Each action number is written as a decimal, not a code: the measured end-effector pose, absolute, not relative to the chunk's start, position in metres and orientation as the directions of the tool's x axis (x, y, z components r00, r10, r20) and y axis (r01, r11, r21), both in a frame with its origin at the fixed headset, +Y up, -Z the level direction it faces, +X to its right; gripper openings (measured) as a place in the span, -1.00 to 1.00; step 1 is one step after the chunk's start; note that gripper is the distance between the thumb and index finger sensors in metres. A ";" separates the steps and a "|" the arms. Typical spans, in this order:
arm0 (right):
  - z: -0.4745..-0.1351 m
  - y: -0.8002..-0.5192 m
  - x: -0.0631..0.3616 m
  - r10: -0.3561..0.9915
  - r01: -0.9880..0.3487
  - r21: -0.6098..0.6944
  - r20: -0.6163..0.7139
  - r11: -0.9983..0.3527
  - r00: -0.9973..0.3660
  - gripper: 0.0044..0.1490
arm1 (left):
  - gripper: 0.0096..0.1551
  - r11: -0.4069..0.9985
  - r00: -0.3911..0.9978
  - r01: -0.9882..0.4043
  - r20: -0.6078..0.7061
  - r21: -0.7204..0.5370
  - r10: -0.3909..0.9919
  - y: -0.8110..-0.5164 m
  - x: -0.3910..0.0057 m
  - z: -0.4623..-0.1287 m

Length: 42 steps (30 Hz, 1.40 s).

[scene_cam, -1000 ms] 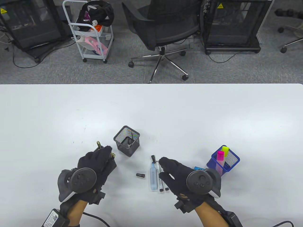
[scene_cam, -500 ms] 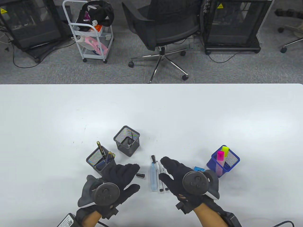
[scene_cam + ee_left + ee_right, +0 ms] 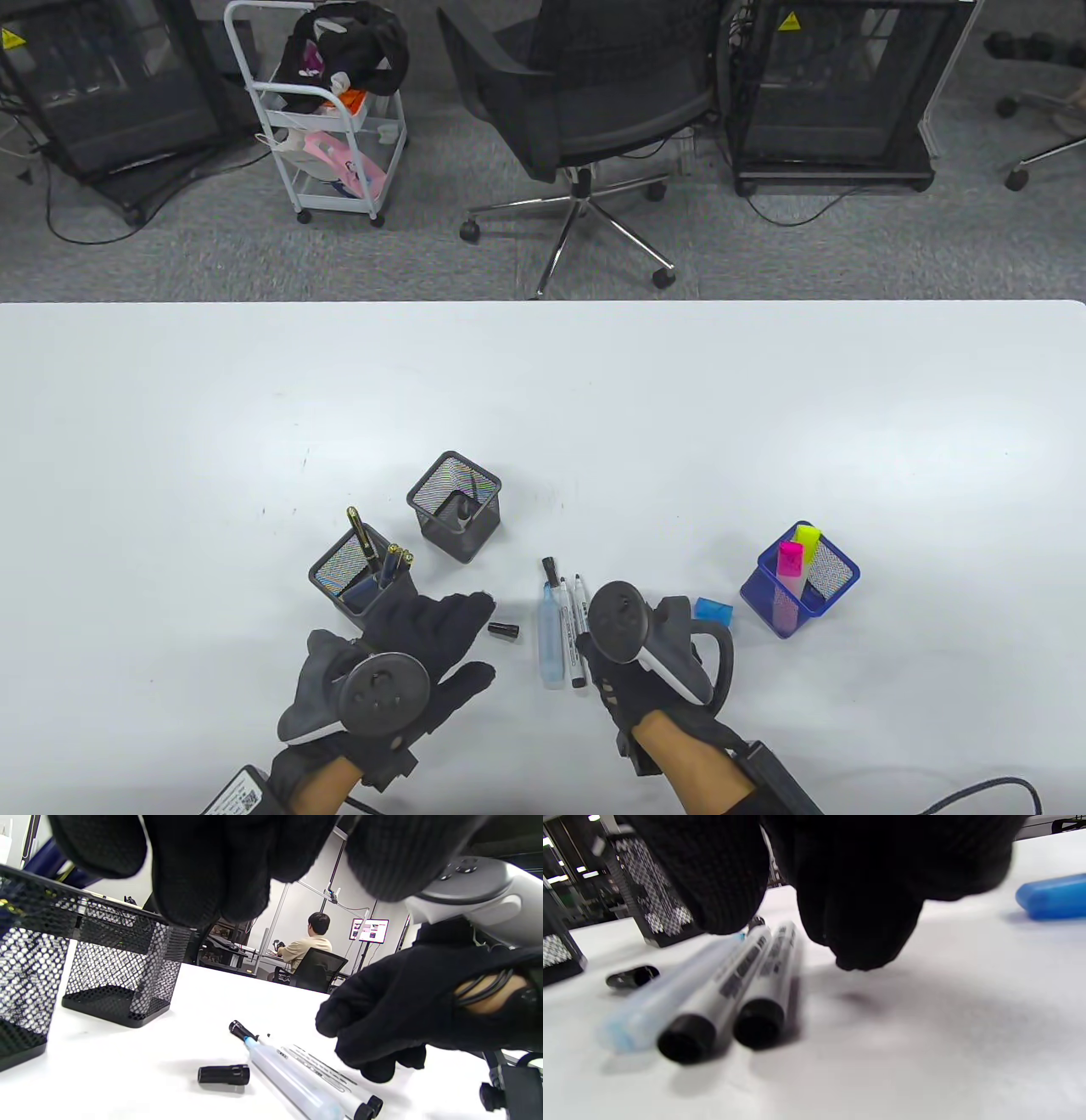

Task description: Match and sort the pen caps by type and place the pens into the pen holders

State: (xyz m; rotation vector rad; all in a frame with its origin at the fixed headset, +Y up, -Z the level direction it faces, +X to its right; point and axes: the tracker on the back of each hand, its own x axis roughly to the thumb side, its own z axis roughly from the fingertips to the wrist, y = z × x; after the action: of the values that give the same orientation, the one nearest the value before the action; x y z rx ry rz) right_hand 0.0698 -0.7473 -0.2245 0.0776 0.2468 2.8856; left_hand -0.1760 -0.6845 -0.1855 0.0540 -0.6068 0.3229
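Observation:
A light blue marker [image 3: 551, 635] and two white markers [image 3: 567, 624] lie side by side at the table's front centre. A loose black cap [image 3: 503, 630] lies just left of them, and a blue cap [image 3: 713, 609] lies to their right. My left hand [image 3: 471, 637] is flat with straight fingers, its tips just short of the black cap [image 3: 223, 1074]. My right hand [image 3: 598, 654] is turned on its side over the white markers [image 3: 755, 984]. Its thumb and curled fingers [image 3: 859, 942] straddle them and hold nothing. The hand hides part of the rightmost marker.
One black mesh holder [image 3: 454, 505] stands behind the markers. A second black mesh holder [image 3: 361, 576] with several pens stands left of it. A blue mesh holder [image 3: 800, 577] at the right holds a pink and a yellow highlighter. Cables trail off the front edge.
My left hand left the pen-filled holder and moved right to the black cap. My right hand rolled onto its side and lowered over the white markers.

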 end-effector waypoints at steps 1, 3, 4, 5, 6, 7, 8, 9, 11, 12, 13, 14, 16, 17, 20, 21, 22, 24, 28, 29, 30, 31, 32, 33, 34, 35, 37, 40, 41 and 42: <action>-0.225 -0.751 0.069 0.237 -0.225 0.195 0.043 -0.955 -0.970 -0.18 | -0.17 0.949 0.774 -0.312 0.568 -0.044 0.280 -0.684 -0.176 -0.186; -0.225 -0.754 0.067 0.197 -0.184 0.202 0.046 -0.962 -0.979 -0.20 | -0.17 0.950 0.774 -0.309 0.568 -0.046 0.279 -0.685 -0.176 -0.186; -0.226 -0.754 0.067 0.183 -0.169 0.200 0.054 -0.965 -0.982 -0.20 | -0.17 0.950 0.774 -0.308 0.568 -0.048 0.279 -0.685 -0.176 -0.186; -0.226 -0.754 0.066 0.185 -0.172 0.198 0.049 -0.965 -0.981 -0.20 | -0.17 0.951 0.775 -0.306 0.567 -0.049 0.279 -0.685 -0.176 -0.186; -0.226 -0.754 0.066 0.184 -0.171 0.198 0.050 -0.965 -0.982 -0.21 | -0.17 0.951 0.775 -0.306 0.567 -0.050 0.279 -0.685 -0.176 -0.186; -0.226 -0.754 0.065 0.174 -0.159 0.201 0.055 -0.967 -0.983 -0.22 | -0.17 0.951 0.775 -0.306 0.567 -0.051 0.280 -0.685 -0.176 -0.186; -0.226 -0.754 0.065 0.170 -0.156 0.199 0.054 -0.967 -0.984 -0.21 | -0.17 0.951 0.774 -0.305 0.568 -0.052 0.279 -0.685 -0.175 -0.185; -0.226 -0.753 0.064 0.158 -0.144 0.198 0.059 -0.970 -0.986 -0.21 | -0.17 0.952 0.775 -0.302 0.568 -0.054 0.278 -0.685 -0.175 -0.185; -0.225 -0.753 0.062 0.143 -0.128 0.196 0.064 -0.972 -0.988 -0.20 | -0.18 0.953 0.775 -0.299 0.568 -0.054 0.276 -0.685 -0.175 -0.185; -0.225 -0.753 0.060 0.135 -0.120 0.196 0.066 -0.973 -0.989 -0.19 | -0.18 0.953 0.776 -0.297 0.568 -0.056 0.275 -0.685 -0.174 -0.185; -0.224 -0.754 0.059 0.122 -0.106 0.199 0.069 -0.974 -0.990 -0.17 | -0.17 0.953 0.776 -0.296 0.568 -0.057 0.275 -0.686 -0.174 -0.185; -0.224 -0.755 0.057 0.082 -0.065 0.192 0.078 -0.979 -0.994 -0.17 | -0.18 0.954 0.776 -0.296 0.568 -0.057 0.274 -0.686 -0.174 -0.185; -0.223 -0.756 0.055 0.037 -0.023 0.162 0.088 -0.987 -0.995 -0.19 | -0.18 0.954 0.776 -0.295 0.568 -0.058 0.274 -0.686 -0.174 -0.185; -0.223 -0.756 0.054 0.028 -0.014 0.162 0.085 -0.987 -0.996 -0.19 | -0.18 0.954 0.776 -0.294 0.568 -0.057 0.274 -0.686 -0.174 -0.185; -0.224 -0.757 0.053 0.013 0.001 0.158 0.089 -0.987 -0.996 -0.20 | -0.18 0.954 0.777 -0.295 0.567 -0.057 0.274 -0.686 -0.174 -0.185; -0.225 -0.757 0.054 0.019 -0.005 0.161 0.085 -0.987 -0.996 -0.20 | -0.18 0.954 0.777 -0.295 0.566 -0.059 0.275 -0.686 -0.175 -0.185; -0.226 -0.757 0.055 0.026 -0.012 0.164 0.083 -0.986 -0.996 -0.21 | -0.18 0.953 0.777 -0.296 0.565 -0.061 0.277 -0.687 -0.175 -0.185; -0.227 -0.753 0.060 0.046 -0.033 0.167 0.070 -0.985 -0.997 -0.20 | -0.18 0.952 0.777 -0.298 0.562 -0.065 0.282 -0.687 -0.175 -0.185; -0.228 -0.733 0.074 0.199 -0.189 0.133 0.070 -0.973 -0.977 -0.17 | -0.18 0.950 0.779 -0.305 0.557 -0.066 0.289 -0.687 -0.175 -0.185; -0.228 -0.726 0.078 0.284 -0.273 0.117 0.092 -0.955 -0.954 -0.16 | -0.18 0.949 0.779 -0.308 0.555 -0.065 0.291 -0.688 -0.175 -0.185; -0.228 -0.723 0.079 0.306 -0.294 0.119 0.108 -0.948 -0.946 -0.15 | -0.17 0.949 0.779 -0.310 0.554 -0.065 0.292 -0.688 -0.174 -0.185; -0.228 -0.717 0.083 0.348 -0.334 0.125 0.117 -0.934 -0.930 -0.14 | -0.17 0.948 0.780 -0.312 0.552 -0.065 0.294 -0.688 -0.174 -0.186; -0.226 -0.712 0.086 0.391 -0.378 0.115 0.123 -0.919 -0.912 -0.14 | -0.17 0.947 0.780 -0.313 0.551 -0.066 0.297 -0.689 -0.174 -0.186; -0.226 -0.707 0.088 0.425 -0.413 0.103 0.155 -0.905 -0.892 -0.14 | -0.17 0.947 0.781 -0.314 0.548 -0.069 0.300 -0.689 -0.173 -0.186; -0.224 -0.703 0.091 0.458 -0.446 0.108 0.165 -0.889 -0.873 -0.13 | -0.17 0.946 0.781 -0.317 0.546 -0.071 0.302 -0.690 -0.173 -0.187; -0.222 -0.699 0.094 0.502 -0.490 0.110 0.178 -0.865 -0.846 -0.12 | -0.18 0.945 0.782 -0.318 0.544 -0.072 0.305 -0.691 -0.173 -0.187; -0.219 -0.693 0.097 0.567 -0.553 0.128 0.206 -0.824 -0.797 -0.11 | -0.18 0.945 0.782 -0.319 0.540 -0.080 0.310 -0.692 -0.172 -0.188; -0.214 -0.686 0.101 0.627 -0.617 0.122 0.224 -0.777 -0.746 -0.11 | -0.18 0.944 0.785 -0.318 0.534 -0.087 0.314 -0.694 -0.171 -0.189; -0.212 -0.684 0.102 0.639 -0.629 0.126 0.229 -0.767 -0.734 -0.10 | -0.18 0.943 0.786 -0.321 0.531 -0.090 0.318 -0.695 -0.171 -0.190; -0.210 -0.682 0.102 0.648 -0.637 0.131 0.238 -0.759 -0.723 -0.09 | -0.18 0.942 0.786 -0.323 0.527 -0.093 0.322 -0.695 -0.171 -0.190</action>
State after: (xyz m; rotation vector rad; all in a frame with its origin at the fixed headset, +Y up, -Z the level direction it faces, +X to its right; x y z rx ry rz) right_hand 0.1025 -0.6819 -0.2098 0.3527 0.0522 2.4083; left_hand -0.1707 -0.6955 -0.1901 0.0023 -0.5677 0.3479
